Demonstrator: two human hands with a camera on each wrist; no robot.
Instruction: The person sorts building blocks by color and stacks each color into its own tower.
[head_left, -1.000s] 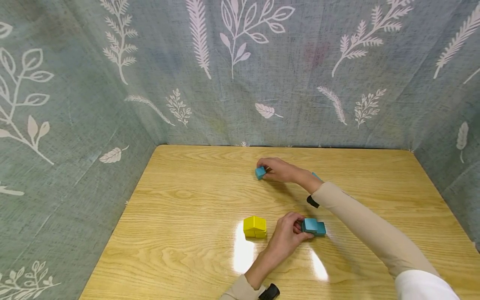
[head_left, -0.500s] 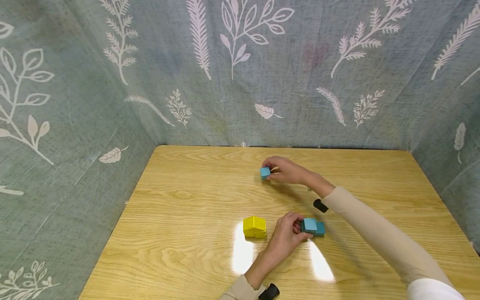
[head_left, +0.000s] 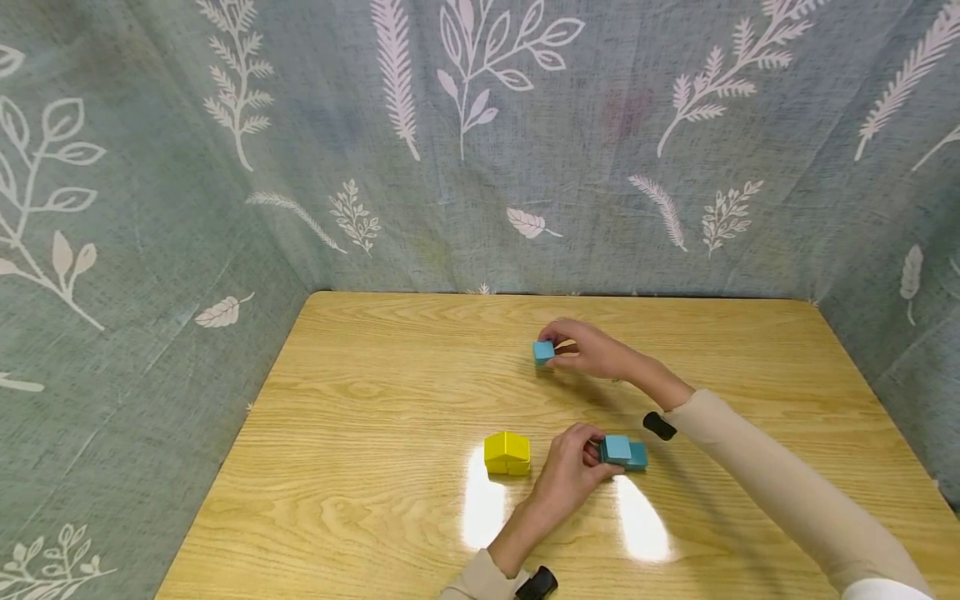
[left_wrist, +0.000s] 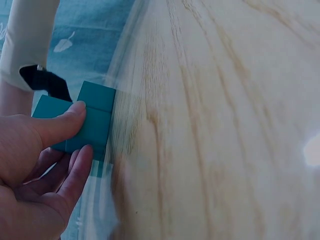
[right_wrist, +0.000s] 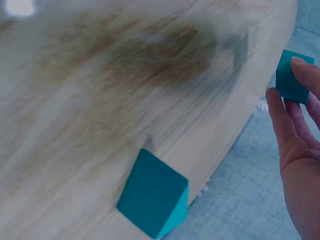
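My right hand pinches a small blue cube between thumb and fingers, in the air over the far half of the table. In the right wrist view the same cube is clear of the tabletop. Closer in, my left hand grips a small group of blue blocks on the table. One block there sits higher, and a lower one sticks out to its right. The left wrist view shows the thumb and fingertips on these blocks. Left of this hand stands a yellow block group with a peaked top.
A blue triangular block lies on the table in the right wrist view; the right forearm mostly hides it in the head view. Leaf-patterned cloth surrounds the wooden table at the back and sides.
The right hand has carried the blue cube to the right and slightly nearer. The left hand keeps its grip on the blue blocks in the same place.
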